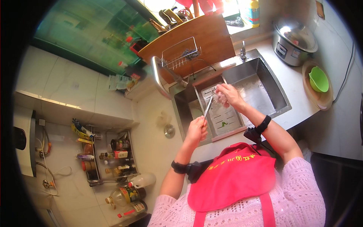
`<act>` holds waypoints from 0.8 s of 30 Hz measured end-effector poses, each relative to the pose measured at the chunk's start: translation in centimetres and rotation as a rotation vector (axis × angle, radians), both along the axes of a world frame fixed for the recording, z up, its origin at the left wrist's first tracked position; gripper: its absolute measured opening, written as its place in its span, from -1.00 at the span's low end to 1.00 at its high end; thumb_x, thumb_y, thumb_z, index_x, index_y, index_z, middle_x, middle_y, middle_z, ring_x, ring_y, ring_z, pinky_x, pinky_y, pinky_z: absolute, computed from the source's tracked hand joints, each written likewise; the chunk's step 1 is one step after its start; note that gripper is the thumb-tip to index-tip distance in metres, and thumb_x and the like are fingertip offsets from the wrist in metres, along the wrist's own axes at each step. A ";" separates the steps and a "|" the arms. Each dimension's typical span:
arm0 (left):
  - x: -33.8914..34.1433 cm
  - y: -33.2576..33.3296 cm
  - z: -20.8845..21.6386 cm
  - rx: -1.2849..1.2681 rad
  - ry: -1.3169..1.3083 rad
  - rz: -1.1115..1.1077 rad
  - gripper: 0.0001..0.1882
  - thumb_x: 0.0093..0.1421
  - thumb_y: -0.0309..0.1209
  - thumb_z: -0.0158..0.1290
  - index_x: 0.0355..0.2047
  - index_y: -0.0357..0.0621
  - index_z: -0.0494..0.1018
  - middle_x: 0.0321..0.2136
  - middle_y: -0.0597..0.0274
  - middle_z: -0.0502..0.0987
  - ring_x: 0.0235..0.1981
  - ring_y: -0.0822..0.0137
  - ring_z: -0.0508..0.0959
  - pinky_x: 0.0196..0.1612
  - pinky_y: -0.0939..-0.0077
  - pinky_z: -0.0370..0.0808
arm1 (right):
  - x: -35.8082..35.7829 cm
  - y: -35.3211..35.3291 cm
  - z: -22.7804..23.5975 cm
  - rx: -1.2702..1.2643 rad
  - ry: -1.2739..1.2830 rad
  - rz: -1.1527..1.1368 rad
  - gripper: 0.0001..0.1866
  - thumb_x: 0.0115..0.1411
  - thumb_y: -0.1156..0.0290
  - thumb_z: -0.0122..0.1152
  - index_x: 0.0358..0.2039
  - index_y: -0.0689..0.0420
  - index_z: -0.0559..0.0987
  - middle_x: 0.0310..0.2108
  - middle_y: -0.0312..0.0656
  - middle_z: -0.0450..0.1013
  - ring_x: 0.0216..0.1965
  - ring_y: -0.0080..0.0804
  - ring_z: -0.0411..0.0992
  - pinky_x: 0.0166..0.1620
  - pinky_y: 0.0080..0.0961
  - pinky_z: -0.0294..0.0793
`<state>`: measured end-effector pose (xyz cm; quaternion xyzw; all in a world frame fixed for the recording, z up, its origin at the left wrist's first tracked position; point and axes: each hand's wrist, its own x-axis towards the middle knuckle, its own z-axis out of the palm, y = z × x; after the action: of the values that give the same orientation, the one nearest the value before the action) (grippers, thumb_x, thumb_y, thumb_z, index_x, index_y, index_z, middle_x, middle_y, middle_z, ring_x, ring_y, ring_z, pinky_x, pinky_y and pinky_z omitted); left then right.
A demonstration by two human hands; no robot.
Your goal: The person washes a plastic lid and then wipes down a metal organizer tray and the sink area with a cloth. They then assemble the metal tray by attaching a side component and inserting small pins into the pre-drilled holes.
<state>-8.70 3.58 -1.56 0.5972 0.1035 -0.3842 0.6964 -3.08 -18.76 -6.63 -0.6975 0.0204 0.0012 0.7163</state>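
My left hand (197, 131) is closed round the lower end of a slim, shiny metal tool (208, 106). It slants up over the sink, but its exact kind is not clear. The tool's upper end meets a small pale pink, wet-looking lump (220, 100), which my right hand (231, 95) grips with bent fingers. Whether the lump is meat I cannot tell. Both hands are above a slotted metal drain tray (232, 123) set across the steel double sink (278, 85). A green leafy scrap (224, 123) lies on the tray.
A curved faucet (158, 77) rises at the sink's left rear. Behind it stands a wooden board (211, 36) with a wire rack (181, 58). A rice cooker (295, 43) and a green bowl (318, 79) stand right. Lower left is a pull-out bottle rack (113, 155).
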 end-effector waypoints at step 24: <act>0.5 -1.6 1.8 -0.451 0.312 -0.114 -0.54 0.41 0.01 -0.32 -0.59 0.07 0.09 -0.72 0.54 -0.05 -0.75 0.62 -0.10 -0.74 0.71 -0.14 | -1.0 -2.0 3.3 0.716 0.126 0.393 -0.83 0.32 0.26 0.06 -0.28 0.07 0.37 -0.44 -0.34 0.40 -0.58 -0.70 0.25 -0.51 -0.61 0.31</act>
<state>-8.22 2.02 0.25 0.3656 0.0873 -0.5235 0.7647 -4.04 -20.71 -3.28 -0.3934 -0.0711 0.1876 0.8972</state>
